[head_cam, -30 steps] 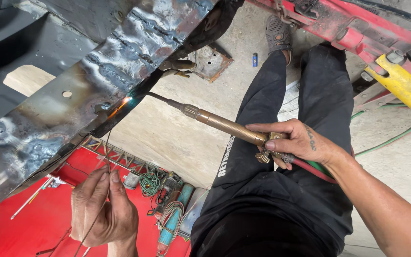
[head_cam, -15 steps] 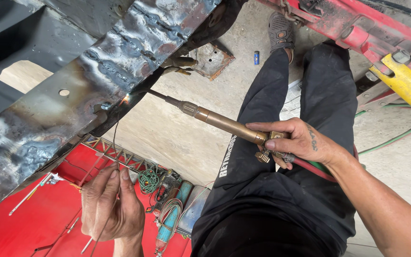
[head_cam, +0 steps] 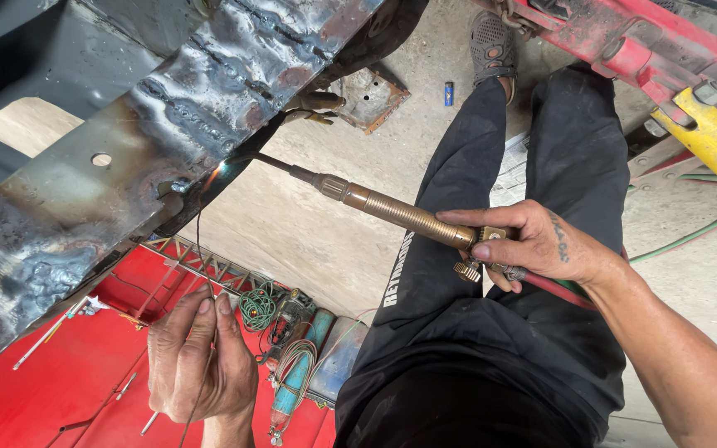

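Note:
My right hand (head_cam: 533,245) grips the brass handle of a gas torch (head_cam: 383,207). Its thin nozzle points up and left, and a small flame (head_cam: 219,170) burns at the edge of a scorched, weld-beaded steel plate (head_cam: 126,174). My left hand (head_cam: 201,353) pinches a thin filler wire (head_cam: 198,249) that runs up from my fingers to the flame. A red and a green hose (head_cam: 558,289) leave the torch behind my right wrist. My legs in black trousers (head_cam: 491,348) stretch out under the torch.
A red metal surface (head_cam: 51,382) lies under my left hand, with loose rods on it. Beside it sit a green wire coil (head_cam: 257,307) and tools in a tray (head_cam: 304,357). A red frame with a yellow part (head_cam: 711,137) is at the upper right. A small blue lighter (head_cam: 448,93) lies on the concrete.
The wire tip has risen to the plate's edge and the flame now burns there. My left hand has shifted slightly right. My right hand holds the torch steady.

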{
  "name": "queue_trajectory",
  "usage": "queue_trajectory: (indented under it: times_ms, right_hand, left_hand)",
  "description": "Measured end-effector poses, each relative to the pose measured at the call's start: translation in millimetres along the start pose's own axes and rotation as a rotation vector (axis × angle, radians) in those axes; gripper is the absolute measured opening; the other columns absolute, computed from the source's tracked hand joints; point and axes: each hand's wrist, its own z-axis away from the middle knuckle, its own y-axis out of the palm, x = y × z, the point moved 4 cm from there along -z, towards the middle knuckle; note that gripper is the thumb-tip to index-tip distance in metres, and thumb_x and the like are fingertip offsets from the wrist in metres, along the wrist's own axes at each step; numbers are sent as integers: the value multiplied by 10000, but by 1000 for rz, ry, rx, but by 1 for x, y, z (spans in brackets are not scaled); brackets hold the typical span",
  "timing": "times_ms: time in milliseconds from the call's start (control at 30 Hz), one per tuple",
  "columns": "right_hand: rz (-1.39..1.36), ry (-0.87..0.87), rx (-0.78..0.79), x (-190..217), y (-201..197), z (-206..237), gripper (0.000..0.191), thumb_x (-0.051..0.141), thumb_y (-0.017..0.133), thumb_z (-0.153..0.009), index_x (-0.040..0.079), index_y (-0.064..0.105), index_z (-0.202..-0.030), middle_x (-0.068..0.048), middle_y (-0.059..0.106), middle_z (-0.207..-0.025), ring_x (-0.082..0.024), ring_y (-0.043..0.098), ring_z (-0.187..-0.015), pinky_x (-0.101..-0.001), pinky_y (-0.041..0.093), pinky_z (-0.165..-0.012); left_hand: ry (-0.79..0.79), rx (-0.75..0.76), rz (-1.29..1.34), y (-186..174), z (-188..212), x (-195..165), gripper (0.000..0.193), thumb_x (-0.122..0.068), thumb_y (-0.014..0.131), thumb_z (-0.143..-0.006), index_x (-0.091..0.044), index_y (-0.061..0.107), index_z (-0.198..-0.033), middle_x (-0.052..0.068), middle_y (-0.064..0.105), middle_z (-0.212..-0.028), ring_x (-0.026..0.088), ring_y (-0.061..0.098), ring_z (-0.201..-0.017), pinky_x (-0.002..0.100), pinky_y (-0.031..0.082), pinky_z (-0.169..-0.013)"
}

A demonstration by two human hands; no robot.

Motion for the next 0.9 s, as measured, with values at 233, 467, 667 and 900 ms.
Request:
queue_trajectory:
  times_ms: [233,467,667,900]
  right_hand:
    - [7,7,6,-1,3,0,554,90,647,-917,125,572,-1465,-85,758,-830,-88,619,-484,-265,522,-408]
    - [8,21,-4,0,6,-1,555,83,648,-916,138,579,-1465,-73,750,-832,-84,614,-487,-258,518,-411]
    - [21,17,1,-1,8,-4,552,79,643,-912,137,578,-1456,-65,754,-834,-85,613,-480,-259,520,-408]
    - [8,2,6,-2,6,-6,551,77,646,-918,129,576,-1462,-73,746,-835,-87,614,-487,-264,527,-412]
  left_hand:
    - [16,-3,16,1,4,-3,143,123,819,-975,108,715,-1072,210,729,-1068,301,713,-898,346,601,-731]
    - [-2,0,-11,2,5,-1,141,117,828,-963,104,719,-1052,211,736,-1055,282,699,-855,320,581,-682]
    - [-2,-4,-8,2,5,1,140,116,828,-962,104,717,-1046,212,735,-1051,283,699,-855,320,580,-681]
    - [-7,1,10,5,6,5,141,115,825,-970,108,716,-1060,211,733,-1058,292,712,-886,334,602,-714]
